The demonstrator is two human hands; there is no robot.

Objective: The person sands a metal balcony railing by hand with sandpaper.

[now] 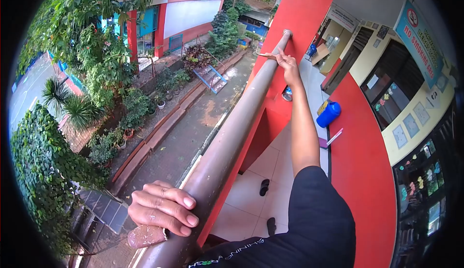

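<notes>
A thick brown pipe handrail (232,137) runs diagonally from the bottom up to a red pillar. My left hand (163,206) rests over its near end, fingers curled over the pipe. From under that hand sticks out a worn, reddish-brown piece of sandpaper (146,236) with pale dust on it. Far along the rail, my right hand (289,68) is closed at the end of my outstretched arm. It pinches a thin brown piece, apparently sandpaper (267,55), against the top of the pipe. Part of each piece is hidden by the fingers.
The red pillar (309,11) meets the rail's far end. Behind the rail are a tiled floor (278,171) with dark sandals (264,187), a blue container (328,114) and a can (287,93). Left of it, a paved path (193,127) and plants lie lower down.
</notes>
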